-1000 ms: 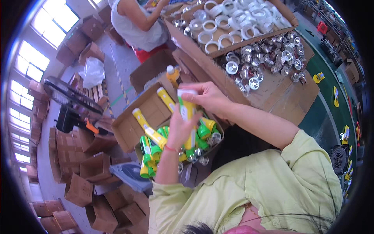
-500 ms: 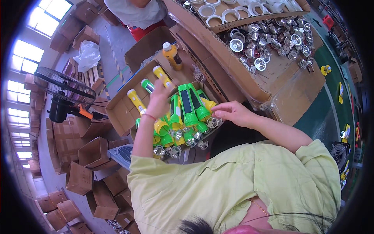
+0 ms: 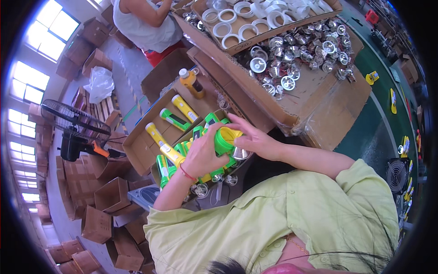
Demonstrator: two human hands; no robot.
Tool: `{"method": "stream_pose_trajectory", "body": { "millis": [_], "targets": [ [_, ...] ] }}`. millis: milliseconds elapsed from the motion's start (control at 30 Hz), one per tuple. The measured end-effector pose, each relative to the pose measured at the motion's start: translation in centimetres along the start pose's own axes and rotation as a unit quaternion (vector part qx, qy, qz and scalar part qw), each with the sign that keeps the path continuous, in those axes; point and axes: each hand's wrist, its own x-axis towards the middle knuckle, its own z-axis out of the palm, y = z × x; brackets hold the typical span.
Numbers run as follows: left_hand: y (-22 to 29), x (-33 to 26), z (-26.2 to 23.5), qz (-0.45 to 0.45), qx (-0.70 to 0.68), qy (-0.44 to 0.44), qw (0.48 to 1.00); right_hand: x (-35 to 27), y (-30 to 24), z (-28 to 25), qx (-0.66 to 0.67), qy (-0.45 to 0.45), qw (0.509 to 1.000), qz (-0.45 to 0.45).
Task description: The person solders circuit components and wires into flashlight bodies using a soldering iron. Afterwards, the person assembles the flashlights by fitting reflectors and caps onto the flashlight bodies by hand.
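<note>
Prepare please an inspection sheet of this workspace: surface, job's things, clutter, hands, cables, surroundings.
Surface: cardboard-covered bench, torn at its edge.
Job's things: green flashlight held in both hands, a silver reflector at its end; more green and yellow flashlights in an open carton.
Clutter: pile of silver reflectors; tray of white rings; orange bottle.
Hands: left hand grips the flashlight body; right hand is at its head.
Cables: nothing seen.
Surroundings: floor fan; stacked cardboard boxes; another person seated beyond; bright windows.
</note>
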Motion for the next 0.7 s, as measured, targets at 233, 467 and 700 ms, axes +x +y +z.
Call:
{"method": "stream_pose_trajectory", "body": {
  "millis": [233, 467, 700],
  "targets": [
    [1.4, -1.0, -0.6, -0.03, -0.115, 0.048, 0.992, 0.2, -5.0, 0.8, -0.264, 0.102, 0.953, -0.107],
    [1.5, 0.1, 1.0, -0.033, -0.483, -0.065, 0.873, 3.2, -7.3, 1.2, -0.409, 0.043, 0.81, -0.418],
    [0.8, 3.0, 3.0, 0.031, -0.416, 0.159, 0.895, 3.3, -10.1, 2.3, -0.381, -0.139, 0.816, -0.413]
  ]
}}
